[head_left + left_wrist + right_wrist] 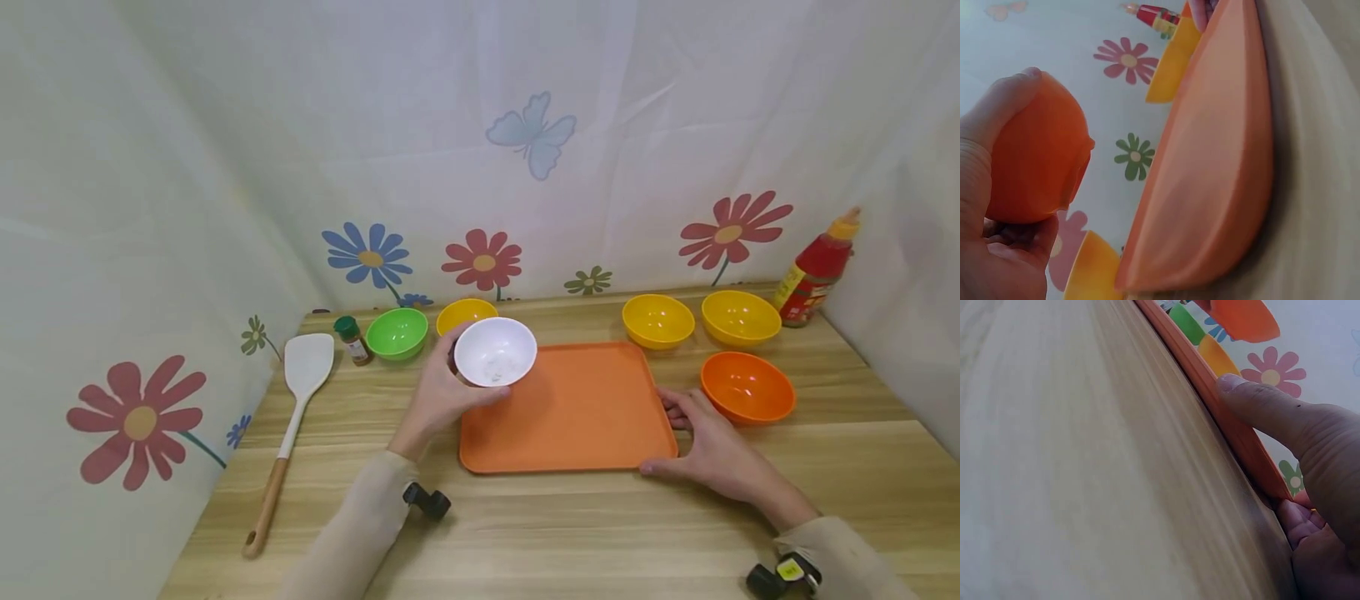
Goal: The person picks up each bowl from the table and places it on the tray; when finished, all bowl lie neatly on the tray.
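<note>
My left hand [450,379] grips a white bowl [495,352] by its rim and holds it just above the far left corner of an orange tray [577,408]. In the left wrist view the bowl [1041,150] looks orange-tinted in my left hand [991,237], beside the tray [1210,156]. My right hand [693,437] lies on the table against the tray's near right corner, fingers along the right edge and thumb along the front edge. The right wrist view shows the thumb [1272,406] lying on the tray's rim [1235,431].
Behind the tray stand a green bowl [397,332], a yellow bowl [465,315] and two more yellow bowls [657,320] [740,317]. An orange bowl [747,387] sits right of the tray. A red sauce bottle [817,268], a spice jar [352,339] and a spatula [294,417] lie around.
</note>
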`<state>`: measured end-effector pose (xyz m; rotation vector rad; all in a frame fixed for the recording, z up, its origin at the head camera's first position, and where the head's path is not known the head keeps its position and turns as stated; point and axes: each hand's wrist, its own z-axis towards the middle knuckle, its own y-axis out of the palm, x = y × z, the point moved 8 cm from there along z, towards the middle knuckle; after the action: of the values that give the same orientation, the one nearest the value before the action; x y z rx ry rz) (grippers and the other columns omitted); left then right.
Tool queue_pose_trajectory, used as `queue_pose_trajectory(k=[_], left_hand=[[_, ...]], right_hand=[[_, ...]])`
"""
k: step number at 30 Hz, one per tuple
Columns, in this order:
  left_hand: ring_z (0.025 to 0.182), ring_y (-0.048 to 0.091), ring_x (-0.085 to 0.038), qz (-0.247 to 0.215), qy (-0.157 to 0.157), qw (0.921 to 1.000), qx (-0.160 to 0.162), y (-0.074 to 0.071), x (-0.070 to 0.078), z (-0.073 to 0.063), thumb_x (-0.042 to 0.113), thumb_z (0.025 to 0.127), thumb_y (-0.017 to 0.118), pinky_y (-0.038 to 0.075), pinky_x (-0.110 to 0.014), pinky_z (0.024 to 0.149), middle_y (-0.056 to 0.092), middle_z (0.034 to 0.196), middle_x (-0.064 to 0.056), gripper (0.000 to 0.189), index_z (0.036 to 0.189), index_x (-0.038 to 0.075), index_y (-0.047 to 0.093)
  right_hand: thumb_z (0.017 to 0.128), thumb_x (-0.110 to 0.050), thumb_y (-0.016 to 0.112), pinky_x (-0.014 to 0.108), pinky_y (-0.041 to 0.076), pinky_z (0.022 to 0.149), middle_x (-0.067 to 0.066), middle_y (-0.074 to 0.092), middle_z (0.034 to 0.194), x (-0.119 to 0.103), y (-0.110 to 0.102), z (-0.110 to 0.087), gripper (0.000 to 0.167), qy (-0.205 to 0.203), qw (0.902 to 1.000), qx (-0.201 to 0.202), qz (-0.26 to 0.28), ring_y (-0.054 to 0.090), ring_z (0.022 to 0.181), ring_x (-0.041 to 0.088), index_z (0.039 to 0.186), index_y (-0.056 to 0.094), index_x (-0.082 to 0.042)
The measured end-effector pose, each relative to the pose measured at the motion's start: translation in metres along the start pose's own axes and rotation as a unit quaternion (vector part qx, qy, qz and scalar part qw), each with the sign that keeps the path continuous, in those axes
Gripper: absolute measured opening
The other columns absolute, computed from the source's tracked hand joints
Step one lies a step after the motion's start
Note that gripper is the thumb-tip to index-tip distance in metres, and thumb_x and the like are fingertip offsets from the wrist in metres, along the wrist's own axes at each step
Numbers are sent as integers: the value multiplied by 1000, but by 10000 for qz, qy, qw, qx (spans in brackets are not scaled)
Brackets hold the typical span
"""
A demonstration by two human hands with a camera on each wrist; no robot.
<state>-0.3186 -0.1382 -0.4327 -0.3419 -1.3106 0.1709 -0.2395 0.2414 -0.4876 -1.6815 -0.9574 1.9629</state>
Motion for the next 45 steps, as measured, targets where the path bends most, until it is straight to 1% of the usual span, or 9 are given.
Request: queue_pose_trajectory(k=[5,11,14,23,29,32,39,43,45], left_hand=[[138,60,-26,-61,83,9999,-122,19,6,12,36,74,107,57,-51,116,60,151,3,107,162,25,47],[139,60,-24,-295,206,9988,-328,44,11,27,30,75,107,57,-49,116,61,152,5,106,163,24,47],[138,60,-23,-284,245,9984,-431,57,14,34,31,76,107,57,-49,115,61,151,6,105,162,24,47],[139,58,-22,-233,250,9970,-695,90,22,52,32,76,106,58,-48,114,60,152,5,103,161,24,48],[135,60,-20,-286,83,9962,-818,111,23,61,33,76,106,58,-47,114,62,149,7,102,160,25,49],[133,61,-19,-353,74,9959,-833,121,25,66,31,75,107,57,-46,115,62,148,6,102,159,24,50],[129,62,-18,-309,142,9961,-817,141,20,77,30,75,107,58,-42,111,61,147,6,100,158,22,52],[126,64,-16,-345,152,9954,-886,150,17,79,29,73,108,59,-40,111,63,143,8,99,156,24,54],[125,65,-17,-352,84,9949,-938,153,14,79,31,72,108,59,-42,111,64,142,9,99,156,24,55]], right_hand=[[76,-59,100,52,58,110,13,53,141,0,0,0,122,12,10000,19,-7,66,128,32,166,43,1],[76,-60,101,53,57,110,12,53,139,0,-2,1,123,-21,10000,51,-8,67,128,32,166,42,1],[75,-60,101,53,57,111,12,53,139,0,-3,1,124,-20,10000,64,-22,66,128,32,166,42,0],[76,-59,100,53,57,111,12,53,140,1,-4,0,123,37,10000,21,-17,66,128,32,167,42,0],[76,-59,100,53,57,111,12,53,140,2,-3,-1,122,15,10000,20,-2,67,128,31,166,42,0],[77,-59,100,53,57,111,12,53,141,2,-3,-1,122,34,10000,16,4,66,128,31,166,43,-1],[76,-59,100,53,57,111,12,53,142,0,-2,-1,122,16,10000,10,26,66,128,31,166,43,1],[77,-61,100,54,57,111,12,53,142,0,-1,-1,122,65,10000,-16,24,66,129,32,166,43,0],[77,-62,99,55,57,111,12,53,142,1,0,0,122,97,9999,-36,8,66,130,32,166,43,-1]])
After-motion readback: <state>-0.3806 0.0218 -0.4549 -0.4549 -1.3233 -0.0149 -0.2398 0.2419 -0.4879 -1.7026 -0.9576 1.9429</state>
